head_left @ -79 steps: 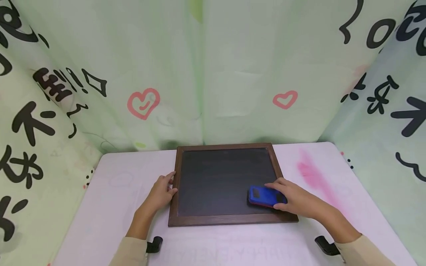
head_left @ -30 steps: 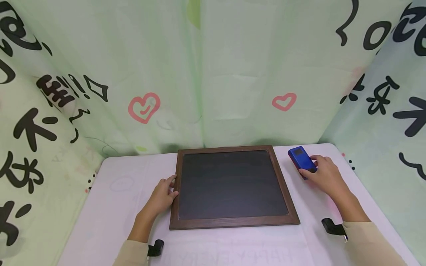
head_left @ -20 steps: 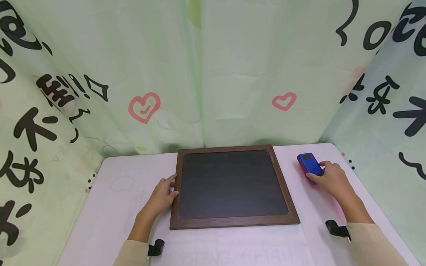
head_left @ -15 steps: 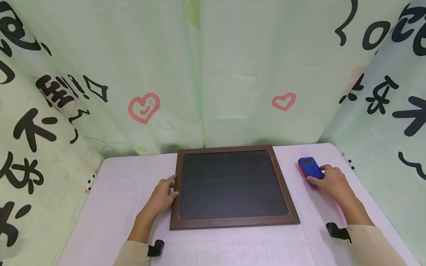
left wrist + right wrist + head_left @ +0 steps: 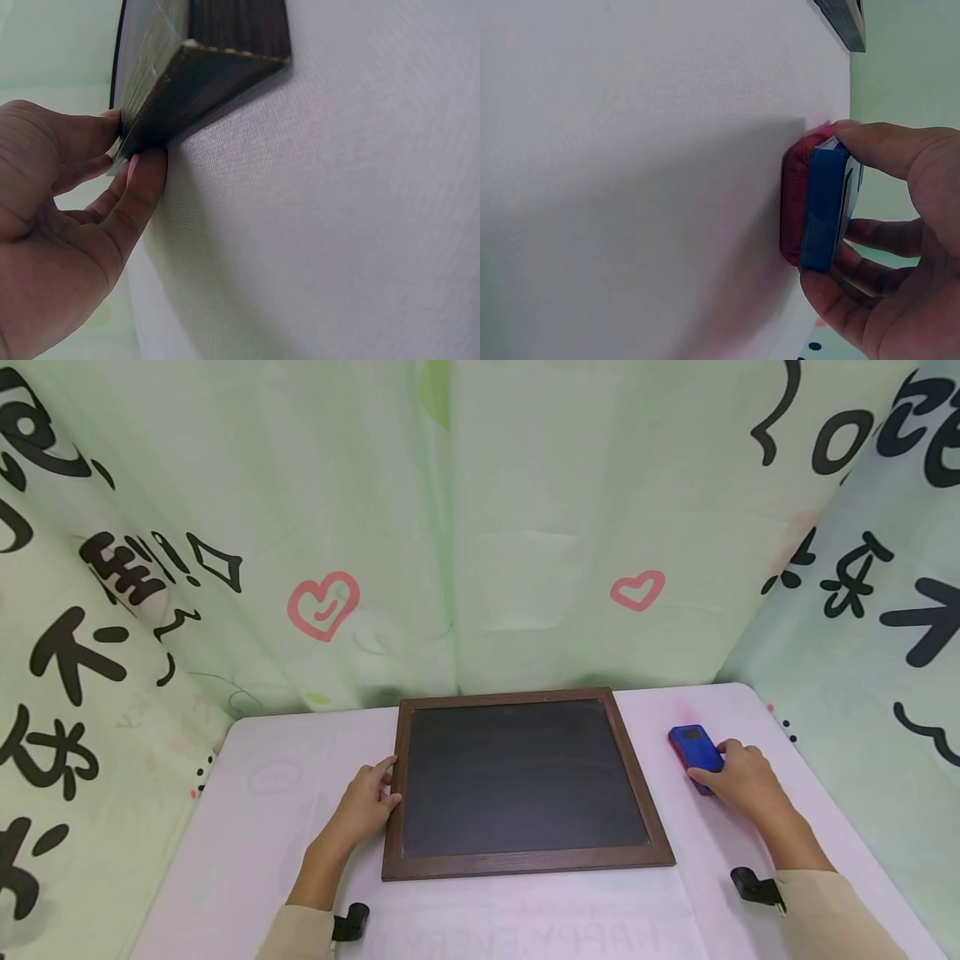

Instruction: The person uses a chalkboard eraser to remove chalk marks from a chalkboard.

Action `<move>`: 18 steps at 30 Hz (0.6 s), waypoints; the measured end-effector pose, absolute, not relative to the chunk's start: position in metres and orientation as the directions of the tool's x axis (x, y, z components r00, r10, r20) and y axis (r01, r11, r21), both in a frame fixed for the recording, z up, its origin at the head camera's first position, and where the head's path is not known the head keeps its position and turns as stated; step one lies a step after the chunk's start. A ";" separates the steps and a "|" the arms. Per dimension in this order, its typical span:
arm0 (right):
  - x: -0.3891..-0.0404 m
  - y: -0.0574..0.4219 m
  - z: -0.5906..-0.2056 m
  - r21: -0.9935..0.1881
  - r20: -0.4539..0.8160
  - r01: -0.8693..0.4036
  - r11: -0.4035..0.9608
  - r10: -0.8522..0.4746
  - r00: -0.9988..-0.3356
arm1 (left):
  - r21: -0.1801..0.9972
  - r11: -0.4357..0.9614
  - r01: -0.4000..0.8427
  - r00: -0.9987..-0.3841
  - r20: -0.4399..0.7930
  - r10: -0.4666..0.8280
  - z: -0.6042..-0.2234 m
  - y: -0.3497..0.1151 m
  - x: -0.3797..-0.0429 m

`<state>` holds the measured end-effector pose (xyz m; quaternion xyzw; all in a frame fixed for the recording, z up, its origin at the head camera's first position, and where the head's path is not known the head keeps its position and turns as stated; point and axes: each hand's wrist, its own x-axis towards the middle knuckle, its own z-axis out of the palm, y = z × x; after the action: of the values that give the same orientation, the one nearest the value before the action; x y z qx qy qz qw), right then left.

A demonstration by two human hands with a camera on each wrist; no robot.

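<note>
A small chalkboard (image 5: pixel 517 777) in a brown wooden frame lies flat on the table. My left hand (image 5: pixel 365 806) holds the frame's left edge, index fingertip and thumb against it. In the left wrist view, the thumb and bent fingers of my left hand (image 5: pixel 82 195) meet the side of the frame (image 5: pixel 202 82) low by the tabletop. Right of the board, my right hand (image 5: pixel 742 781) grips a blue chalkboard eraser (image 5: pixel 693 750) between thumb and fingers. Its red felt side (image 5: pixel 795 202) faces down onto the tabletop in the right wrist view, with the blue back in my fingers.
The pinkish-white table (image 5: pixel 277 793) extends around the board, with a pink smear near the eraser. Pale green curtains (image 5: pixel 525 527) with black writing and pink hearts hang behind and on both sides. Black wrist-camera mounts (image 5: pixel 756 887) stick out by the sleeves.
The right hand has carried the eraser off the board's lower right to the table on the right, lately drawing it slightly nearer the body. The left hand keeps its place on the frame.
</note>
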<state>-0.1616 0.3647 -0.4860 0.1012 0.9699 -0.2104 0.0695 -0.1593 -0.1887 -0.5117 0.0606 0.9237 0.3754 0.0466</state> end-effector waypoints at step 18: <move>-0.159 0.363 -0.486 -0.393 -0.139 0.230 0.890 0.190 -0.972 | 0.705 0.705 0.071 -0.988 -0.047 0.146 -0.514 -0.189 -0.160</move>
<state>-0.1588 0.3631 -0.4855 0.1080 0.9710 -0.2078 0.0484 -0.1600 -0.1890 -0.5139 0.0589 0.9221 0.3792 0.0495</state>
